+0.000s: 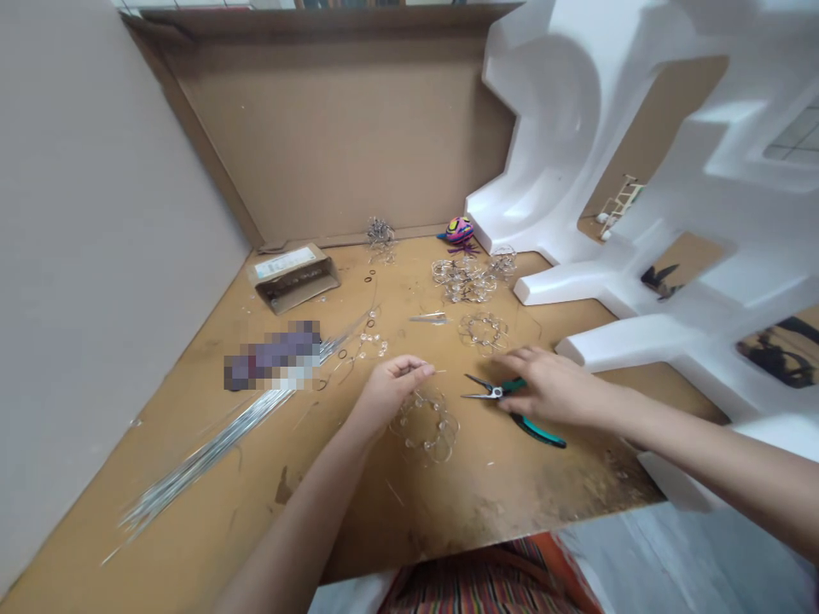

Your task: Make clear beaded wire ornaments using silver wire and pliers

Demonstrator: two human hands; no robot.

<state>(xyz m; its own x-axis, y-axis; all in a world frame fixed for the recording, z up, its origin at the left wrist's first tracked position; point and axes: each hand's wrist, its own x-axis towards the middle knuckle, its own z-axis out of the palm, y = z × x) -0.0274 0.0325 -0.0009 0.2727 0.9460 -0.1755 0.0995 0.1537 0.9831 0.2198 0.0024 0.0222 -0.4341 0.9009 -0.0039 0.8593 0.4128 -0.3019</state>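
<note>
My left hand (402, 382) is closed in a pinch on a thin wire (441, 371), whose tip sticks out past the fingertips. Just below that hand lies a ring of looped wire and clear beads (426, 431); whether the pinched wire joins it I cannot tell. My right hand (554, 388) is over long-nose pliers (537, 431) with teal and black handles. Its fingers are spread, with the thumb at the handles. The plier jaws are apart and point left. Beyond the hands sits a second beaded wire ring (485, 333).
A bundle of straight wires (217, 456) lies at left by a blurred purple thing (272, 356). Behind are an open small box (294, 277), loose beads (374, 344), a pile of wire rings (467, 280) and a colourful ball-like item (459, 230). White moulded foam (614, 341) borders the right.
</note>
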